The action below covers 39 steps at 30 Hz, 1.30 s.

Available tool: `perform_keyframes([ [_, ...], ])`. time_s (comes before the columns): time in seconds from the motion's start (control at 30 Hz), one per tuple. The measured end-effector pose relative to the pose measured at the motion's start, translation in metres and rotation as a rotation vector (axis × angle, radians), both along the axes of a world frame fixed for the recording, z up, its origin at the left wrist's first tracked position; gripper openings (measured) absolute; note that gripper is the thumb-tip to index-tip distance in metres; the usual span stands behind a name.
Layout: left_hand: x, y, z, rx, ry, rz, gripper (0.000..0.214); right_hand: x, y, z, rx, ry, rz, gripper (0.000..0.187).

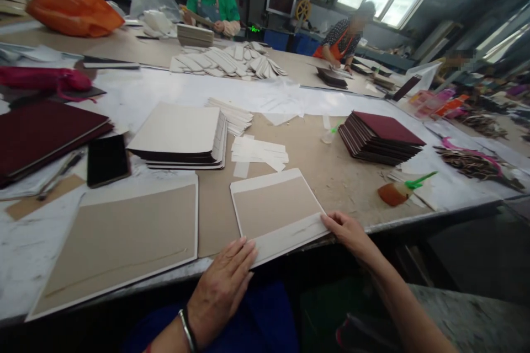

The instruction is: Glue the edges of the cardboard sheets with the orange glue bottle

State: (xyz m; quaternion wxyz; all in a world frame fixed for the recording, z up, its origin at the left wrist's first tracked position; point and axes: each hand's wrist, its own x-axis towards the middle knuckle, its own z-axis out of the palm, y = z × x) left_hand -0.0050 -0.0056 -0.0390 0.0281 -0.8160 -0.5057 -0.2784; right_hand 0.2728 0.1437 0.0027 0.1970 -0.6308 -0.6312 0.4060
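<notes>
Pinched between thumb and fingers, the near right corner of a small panel (273, 204) is clamped in the right hand (343, 229), thumb uppermost. On the panel's near left corner, the left hand (226, 281) lays its fingers flat and close together; whether its thumb presses from beneath, I cannot tell.

The panel lies at the near edge of the table (343, 176), turned slightly askew to it, with its near left corner appearing to jut just past that edge. Its face is a plain, matt tan field framed in off-white: a band along the far side, a thin margin down the left, and a broader band along the near side, marked by faint, thin greyish streaks. The right side shows a slim dark rim.

Farther left along the same table edge lies a larger panel (136, 226), also tan with a whitish border, a brown line running across its near part. Just beyond the small panel, toward the table's far edge, are overlapping white strips (260, 153), with a pale-topped stack (178, 127) to their left. A maroon-topped stack (385, 129) and a green-nozzled bottle (393, 194) of amber liquid stand farther right.
</notes>
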Motion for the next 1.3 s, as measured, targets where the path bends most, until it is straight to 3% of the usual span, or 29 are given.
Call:
perform_keyframes([
  [0.13,-0.002,-0.004,0.011,-0.141,-0.342,0.055,0.035,-0.001,-0.009,0.004,-0.179,0.269,-0.092,0.039],
  [0.27,-0.002,-0.007,0.03,-0.398,-0.859,0.342,0.028,-0.003,-0.021,0.006,-0.275,0.47,-0.183,0.041],
  [0.4,0.003,-0.004,0.046,-0.684,-1.336,0.538,0.043,-0.005,-0.032,0.013,-0.265,0.582,-0.263,0.043],
  [0.5,0.007,0.001,0.05,-0.767,-1.565,0.62,0.058,-0.009,-0.041,0.021,-0.263,0.659,-0.332,0.043],
  [0.6,0.013,0.004,0.052,-0.833,-1.732,0.62,0.071,-0.016,-0.05,0.026,-0.262,0.718,-0.361,0.042],
  [0.7,0.016,0.007,0.057,-0.949,-1.845,0.528,0.081,-0.023,-0.058,0.025,-0.252,0.753,-0.351,0.042],
  [0.83,0.018,0.012,0.06,-1.034,-1.906,0.402,0.074,-0.029,-0.062,0.02,-0.204,0.773,-0.327,0.039],
  [1.07,0.02,0.021,0.053,-0.916,-1.834,0.463,0.065,-0.03,-0.06,0.017,-0.161,0.763,-0.354,0.037],
  [1.3,0.019,0.026,0.055,-0.975,-1.805,0.53,0.071,-0.032,-0.055,0.008,-0.121,0.754,-0.394,0.037],
])
